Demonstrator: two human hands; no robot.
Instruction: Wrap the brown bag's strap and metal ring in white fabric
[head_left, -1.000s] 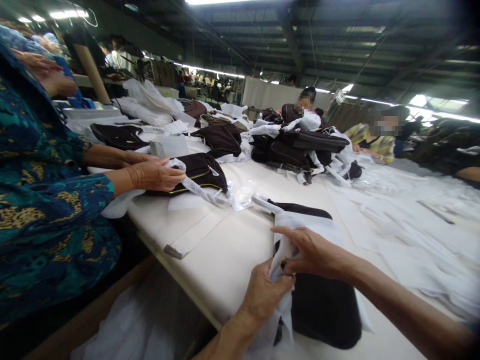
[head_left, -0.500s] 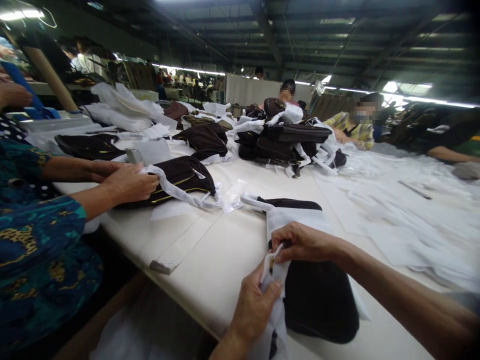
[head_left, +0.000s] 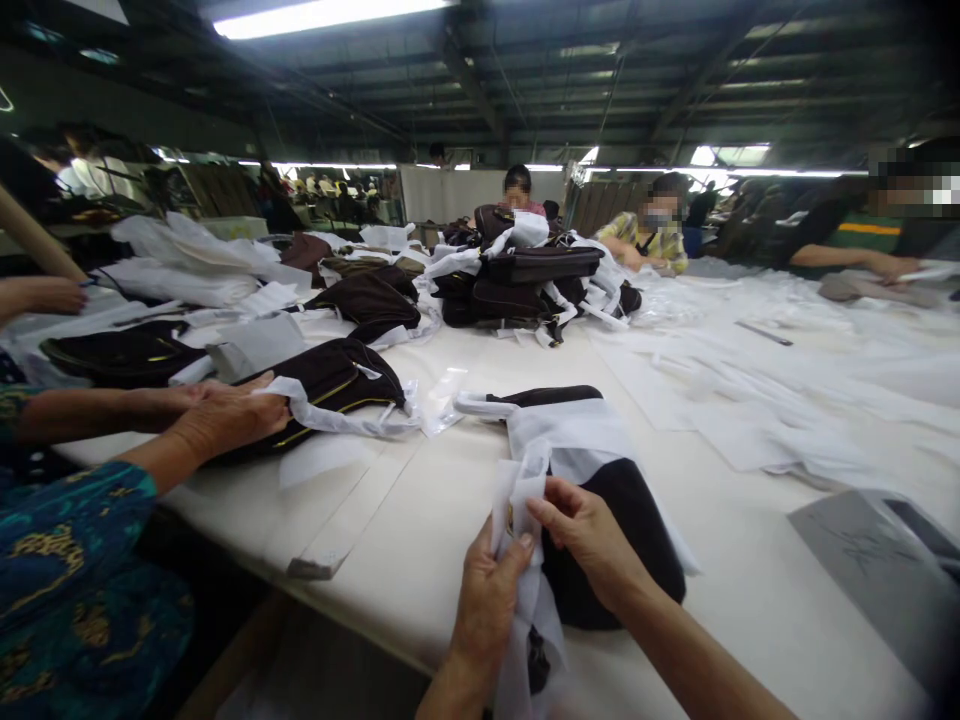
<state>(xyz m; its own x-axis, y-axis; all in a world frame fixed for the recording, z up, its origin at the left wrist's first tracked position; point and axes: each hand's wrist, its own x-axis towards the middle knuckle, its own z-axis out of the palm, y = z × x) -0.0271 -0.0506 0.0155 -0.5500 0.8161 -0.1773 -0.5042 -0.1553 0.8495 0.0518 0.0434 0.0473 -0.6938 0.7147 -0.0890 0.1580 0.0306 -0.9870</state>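
A dark bag lies flat on the pale table before me, with a white wrapping sheet across its upper part. Its strap runs down along the bag's left side, mostly covered in thin white wrapping, and a gold-coloured metal bit peeks out near my fingers. My left hand is closed around the wrapped strap, thumb on top. With thumb and fingers my right hand pinches the wrapping just above that thumb. The fingertips of both hands are partly hidden by the white material.
At left, a co-worker's hands hold the wrapped strap of another dark bag. Dark bags are piled farther back. White sheets spread over the right side, near a grey flat piece. Other people sit across the table.
The view has swung right, bringing in the grey piece. My right hand has turned, its fingers now pinching from the right, and the wrapping covers more around the metal bit.
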